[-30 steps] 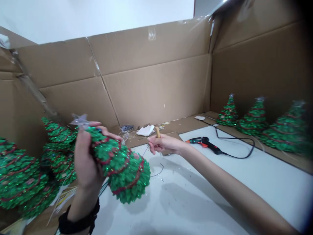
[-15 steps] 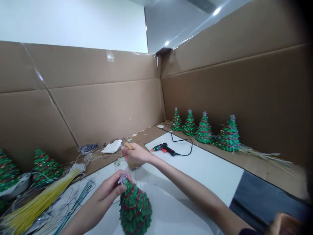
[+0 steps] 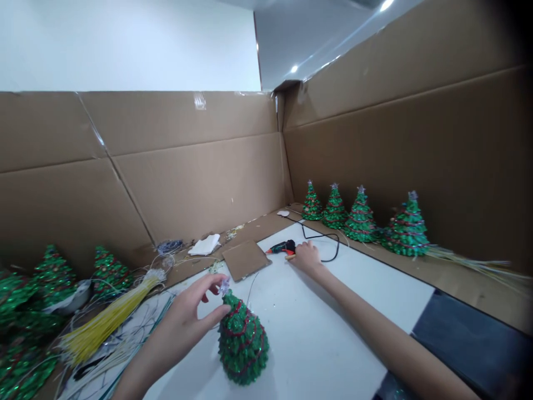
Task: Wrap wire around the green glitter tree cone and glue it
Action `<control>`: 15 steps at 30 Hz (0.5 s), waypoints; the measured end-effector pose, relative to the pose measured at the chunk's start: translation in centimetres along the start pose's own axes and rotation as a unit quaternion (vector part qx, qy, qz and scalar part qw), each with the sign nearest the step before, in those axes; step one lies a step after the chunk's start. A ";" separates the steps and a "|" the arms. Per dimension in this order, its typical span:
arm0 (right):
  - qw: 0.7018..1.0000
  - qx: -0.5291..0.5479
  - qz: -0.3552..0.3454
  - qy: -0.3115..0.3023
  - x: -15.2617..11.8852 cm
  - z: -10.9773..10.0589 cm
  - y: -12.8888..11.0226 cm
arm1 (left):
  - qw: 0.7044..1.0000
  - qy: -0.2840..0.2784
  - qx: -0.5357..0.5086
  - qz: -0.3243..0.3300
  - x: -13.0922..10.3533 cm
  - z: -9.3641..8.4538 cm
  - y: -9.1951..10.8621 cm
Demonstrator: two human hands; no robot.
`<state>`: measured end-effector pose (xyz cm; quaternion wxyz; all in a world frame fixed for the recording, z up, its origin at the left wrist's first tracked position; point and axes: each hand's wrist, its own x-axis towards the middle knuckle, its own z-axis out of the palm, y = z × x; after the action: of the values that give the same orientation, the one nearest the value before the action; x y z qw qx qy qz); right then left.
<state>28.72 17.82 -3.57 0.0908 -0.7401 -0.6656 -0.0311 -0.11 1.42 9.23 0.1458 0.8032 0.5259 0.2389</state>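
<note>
On the white bench top (image 3: 333, 283), near the person: a cone-shaped green glittery tree with red garland (image 3: 244, 345), standing close to upright.
Left grip (image 3: 185, 311): closed lightly about the tree's top, thumb on its side, fingers by the clear star (image 3: 224, 285).
Right grip (image 3: 308, 256): clamped on a slim pale wooden stick (image 3: 290, 257), at the black glue gun with orange tip (image 3: 283, 247); whether it also has the handle, I cannot tell.
Beside the gun: a flat brown cardboard square (image 3: 245, 260).
Glue gun risk: with the stick sharing those fingers, the handle could slip or twist; if hot, the nozzle might touch skin or cardboard.
Black cable (image 3: 338, 244) risk: lifted carelessly, it could snag and drag the gun.
Star risk: a hard pinch or sideways tug might loosen it or tip the tree.
</note>
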 end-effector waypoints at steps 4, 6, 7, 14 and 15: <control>0.999 0.039 0.002 -0.002 0.6 -0.1 0.4 | 0.999 0.017 0.039 -0.001 -0.4 -0.7 1.0; 0.997 0.074 0.022 0.008 0.8 -0.2 0.7 | 0.998 0.019 0.051 -0.007 -0.6 -1.2 1.6; 0.995 0.096 0.036 0.013 0.8 -0.4 0.9 | 0.998 0.018 0.054 -0.011 -0.6 -1.4 1.9; 0.915 0.397 0.050 0.043 0.6 -3.2 -0.3 | 0.995 -0.051 0.083 -0.017 0.2 -2.9 3.4; 0.893 0.448 0.031 0.036 0.5 -3.8 -1.1 | 0.994 -0.061 0.087 -0.016 0.4 -3.0 3.5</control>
<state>27.92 17.70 0.37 0.4375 -0.6396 -0.5818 0.2472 1.16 0.26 13.54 0.1110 0.8175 0.5476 0.1401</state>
